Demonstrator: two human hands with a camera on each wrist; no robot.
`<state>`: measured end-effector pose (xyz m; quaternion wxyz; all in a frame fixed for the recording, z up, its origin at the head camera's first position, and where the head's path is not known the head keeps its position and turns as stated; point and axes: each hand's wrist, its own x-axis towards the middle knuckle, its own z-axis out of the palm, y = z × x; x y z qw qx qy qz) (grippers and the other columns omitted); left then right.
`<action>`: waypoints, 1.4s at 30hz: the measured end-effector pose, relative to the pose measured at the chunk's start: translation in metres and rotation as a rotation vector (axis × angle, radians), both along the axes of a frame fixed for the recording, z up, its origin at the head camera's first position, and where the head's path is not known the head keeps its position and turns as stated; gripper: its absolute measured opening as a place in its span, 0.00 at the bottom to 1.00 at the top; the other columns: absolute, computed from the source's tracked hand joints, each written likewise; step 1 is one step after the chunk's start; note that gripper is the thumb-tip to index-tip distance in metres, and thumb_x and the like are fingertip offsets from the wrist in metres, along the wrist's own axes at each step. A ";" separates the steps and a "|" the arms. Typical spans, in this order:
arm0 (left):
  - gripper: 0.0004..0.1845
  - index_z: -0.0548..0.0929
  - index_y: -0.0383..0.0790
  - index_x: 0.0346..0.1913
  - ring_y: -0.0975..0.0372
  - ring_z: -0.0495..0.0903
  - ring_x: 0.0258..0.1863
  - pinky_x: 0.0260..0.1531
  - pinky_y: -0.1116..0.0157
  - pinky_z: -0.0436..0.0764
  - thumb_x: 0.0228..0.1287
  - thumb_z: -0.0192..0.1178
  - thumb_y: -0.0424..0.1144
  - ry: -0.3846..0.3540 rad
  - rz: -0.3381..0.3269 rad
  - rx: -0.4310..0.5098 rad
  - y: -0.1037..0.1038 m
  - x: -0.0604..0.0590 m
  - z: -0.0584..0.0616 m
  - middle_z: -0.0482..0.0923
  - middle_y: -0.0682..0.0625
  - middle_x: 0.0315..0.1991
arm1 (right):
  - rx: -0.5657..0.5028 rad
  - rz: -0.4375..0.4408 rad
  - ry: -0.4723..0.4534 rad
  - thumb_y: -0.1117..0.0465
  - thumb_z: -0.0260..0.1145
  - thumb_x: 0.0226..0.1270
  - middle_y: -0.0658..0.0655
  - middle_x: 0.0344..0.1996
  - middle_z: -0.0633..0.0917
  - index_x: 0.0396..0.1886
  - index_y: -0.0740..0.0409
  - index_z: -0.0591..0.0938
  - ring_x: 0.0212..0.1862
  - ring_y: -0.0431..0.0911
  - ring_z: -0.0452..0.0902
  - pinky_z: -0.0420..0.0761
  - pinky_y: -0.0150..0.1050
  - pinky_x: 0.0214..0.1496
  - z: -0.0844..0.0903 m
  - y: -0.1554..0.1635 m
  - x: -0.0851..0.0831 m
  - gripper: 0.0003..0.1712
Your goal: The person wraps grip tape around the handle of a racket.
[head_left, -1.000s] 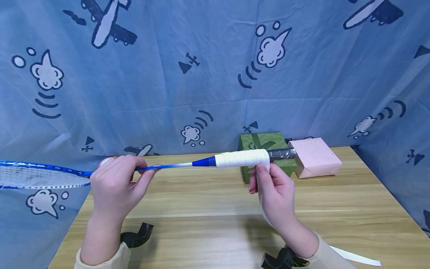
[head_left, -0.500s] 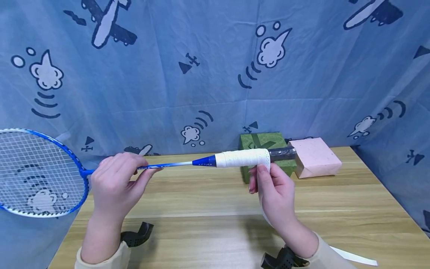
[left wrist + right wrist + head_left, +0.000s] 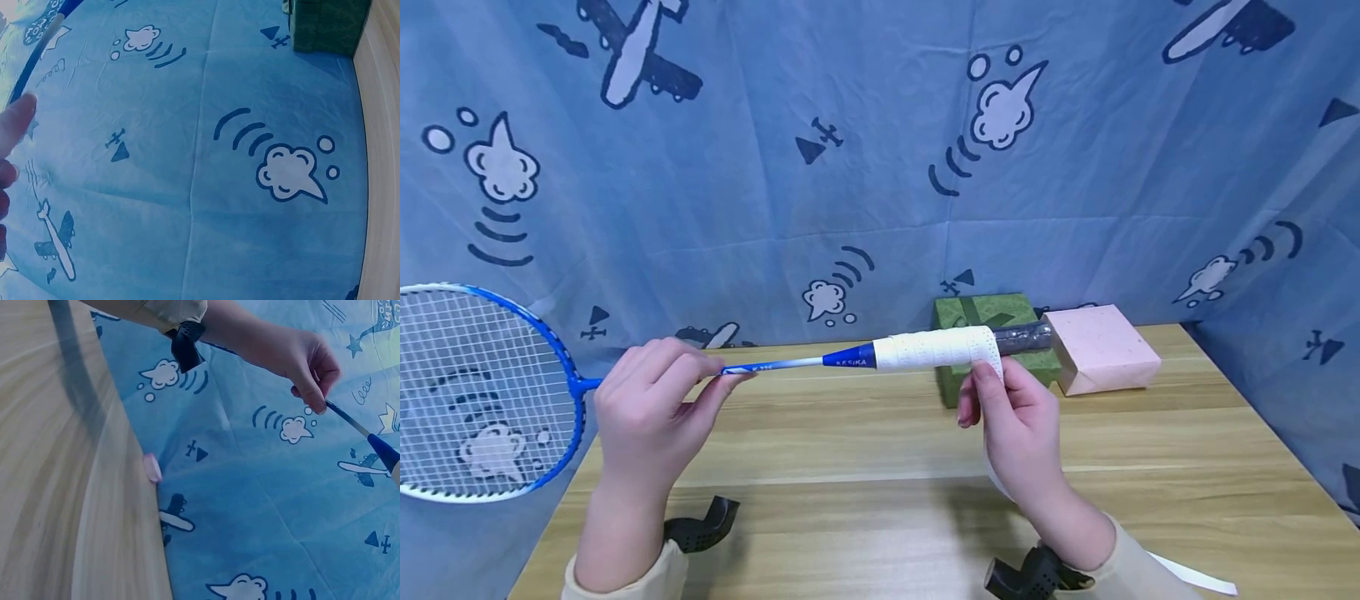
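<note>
Head view, nearest the camera: two beige sleeves rise from the bottom edge, with the loose white tape [image 3: 1187, 572] trailing over the table [image 3: 880, 517] beside the right one. Just beyond, the left hand [image 3: 643, 412] curls its fingers and thumb round the thin shaft of the racket [image 3: 790, 364], pinching it close to the blue-rimmed strung head, which hangs past the table's left edge. The racket runs level above the table, well clear of the wood. The right hand [image 3: 1015, 421] sits under the handle, thumb and fingers pinching the tape where it meets the white wrapped grip [image 3: 934, 350]; right of that, a bare dark stretch of handle pokes out. Behind the handle, at the table's far edge, a green box [image 3: 981, 310] stands with a pink box [image 3: 1101, 348] just beside it on the right. A blue cloth [image 3: 880, 150] printed with planes and clouds closes off the back and sides of the table. From the right wrist view, the left hand [image 3: 306, 359] shows against the cloth, fingertips closed on the racket [image 3: 365, 434] shaft. From the left wrist view only blurred fingertips show at the left margin, the green box [image 3: 328, 25] at the top.
</note>
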<state>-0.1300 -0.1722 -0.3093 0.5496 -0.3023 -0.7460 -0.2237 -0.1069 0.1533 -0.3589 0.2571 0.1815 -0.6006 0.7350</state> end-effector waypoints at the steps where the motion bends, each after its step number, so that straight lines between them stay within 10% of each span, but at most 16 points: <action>1: 0.26 0.84 0.36 0.22 0.53 0.74 0.17 0.22 0.58 0.68 0.71 0.66 0.54 0.002 -0.006 -0.002 0.000 0.000 0.000 0.80 0.46 0.20 | 0.001 -0.001 -0.004 0.72 0.54 0.80 0.56 0.19 0.80 0.30 0.76 0.77 0.20 0.44 0.75 0.78 0.33 0.25 0.000 0.000 0.000 0.15; 28: 0.24 0.88 0.34 0.29 0.54 0.75 0.17 0.23 0.57 0.67 0.72 0.65 0.53 -0.054 0.091 -0.014 0.003 0.001 -0.001 0.83 0.45 0.21 | -0.014 0.031 0.004 0.72 0.53 0.80 0.56 0.19 0.80 0.32 0.79 0.77 0.21 0.44 0.75 0.79 0.32 0.26 0.000 0.002 0.001 0.15; 33: 0.24 0.86 0.37 0.27 0.63 0.63 0.13 0.17 0.61 0.65 0.73 0.63 0.53 -0.023 0.045 -0.069 0.002 0.000 -0.001 0.76 0.51 0.16 | -0.046 0.045 0.011 0.72 0.53 0.81 0.57 0.18 0.79 0.31 0.80 0.75 0.21 0.44 0.74 0.79 0.32 0.26 0.000 0.002 0.000 0.16; 42: 0.19 0.89 0.38 0.32 0.62 0.76 0.15 0.16 0.66 0.70 0.75 0.62 0.50 -0.066 -0.035 -0.115 -0.001 0.001 0.002 0.85 0.51 0.24 | -0.054 0.033 -0.006 0.71 0.53 0.81 0.57 0.18 0.78 0.31 0.81 0.74 0.21 0.44 0.74 0.78 0.32 0.26 -0.001 0.003 -0.001 0.17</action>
